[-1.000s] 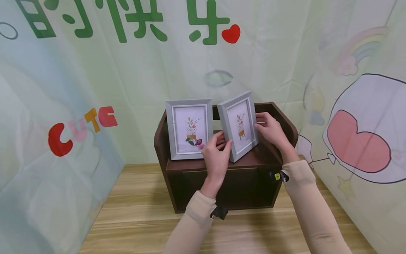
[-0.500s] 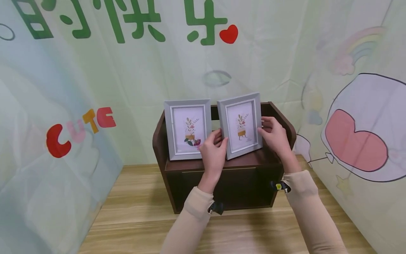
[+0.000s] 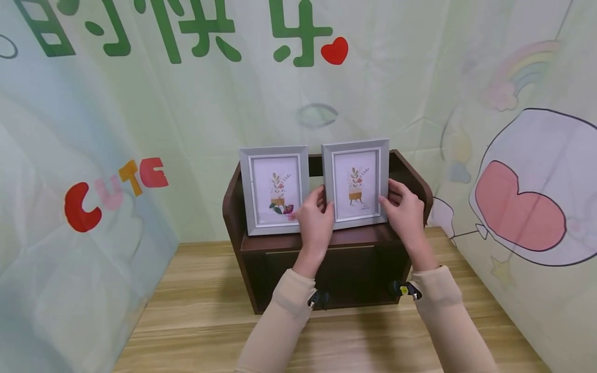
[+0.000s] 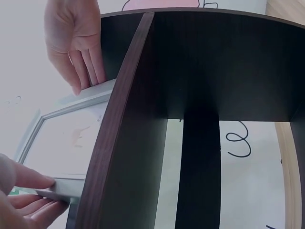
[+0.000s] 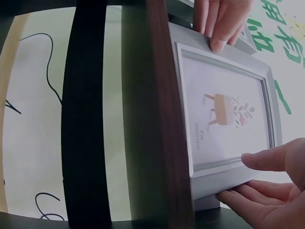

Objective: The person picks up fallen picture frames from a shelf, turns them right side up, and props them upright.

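Observation:
Two grey picture frames with plant prints stand side by side on the top shelf of a dark brown wooden shelf unit (image 3: 322,241). My hands are on the right picture frame (image 3: 356,184). At its left edge, my left hand (image 3: 314,220) pinches the side, thumb on the front and fingers behind. My right hand (image 3: 404,210) holds the opposite edge the same way, as the right wrist view shows with its thumb (image 5: 264,160) on the border. The left picture frame (image 3: 275,189) leans upright just beside my left hand, untouched by the right.
The unit stands on a wood-grain surface (image 3: 186,305). Behind it hangs a pale green printed cloth (image 3: 210,119) with green characters, and cloth walls rise on both sides. The unit's raised right side panel (image 3: 412,178) is close to my right hand.
The right picture frame has turned from an angled stance to face forward, its right side swinging outward and lower. My right hand moved slightly right and down with it; the left hand barely shifted.

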The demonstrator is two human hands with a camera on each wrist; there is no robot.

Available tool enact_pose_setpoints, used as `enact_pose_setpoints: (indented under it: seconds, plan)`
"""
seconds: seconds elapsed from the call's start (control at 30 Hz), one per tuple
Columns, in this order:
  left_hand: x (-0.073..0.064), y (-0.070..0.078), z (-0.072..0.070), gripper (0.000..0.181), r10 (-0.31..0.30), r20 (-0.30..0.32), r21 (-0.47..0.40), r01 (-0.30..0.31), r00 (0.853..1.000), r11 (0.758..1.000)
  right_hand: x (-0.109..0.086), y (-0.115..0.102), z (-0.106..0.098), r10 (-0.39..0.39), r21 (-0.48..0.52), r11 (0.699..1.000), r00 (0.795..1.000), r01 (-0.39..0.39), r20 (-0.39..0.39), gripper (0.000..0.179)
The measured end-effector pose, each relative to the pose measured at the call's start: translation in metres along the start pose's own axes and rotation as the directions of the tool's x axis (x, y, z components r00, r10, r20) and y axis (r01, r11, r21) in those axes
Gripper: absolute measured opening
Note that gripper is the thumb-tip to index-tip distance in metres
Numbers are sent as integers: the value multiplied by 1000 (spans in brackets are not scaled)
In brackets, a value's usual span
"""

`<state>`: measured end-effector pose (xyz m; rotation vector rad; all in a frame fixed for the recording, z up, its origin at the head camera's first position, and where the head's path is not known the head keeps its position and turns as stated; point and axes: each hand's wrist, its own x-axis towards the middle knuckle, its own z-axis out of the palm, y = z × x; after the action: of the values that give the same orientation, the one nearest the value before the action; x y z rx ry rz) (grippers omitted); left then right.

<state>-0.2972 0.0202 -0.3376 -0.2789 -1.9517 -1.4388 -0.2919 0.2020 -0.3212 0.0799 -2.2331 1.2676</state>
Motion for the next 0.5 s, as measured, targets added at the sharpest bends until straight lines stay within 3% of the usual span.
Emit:
enact_pose_setpoints:
  seconds: [0.23, 0.5]
  plan:
    - [1, -2, 5, 37, 17, -7, 19, -17, 1000, 1000, -7, 4, 6, 2, 21, 1000, 996, 0, -91, 47]
    - [1, -4, 9, 36, 39, -23, 46, -38, 999, 998, -11, 3, 8, -20, 14, 1000, 991, 22, -134, 48]
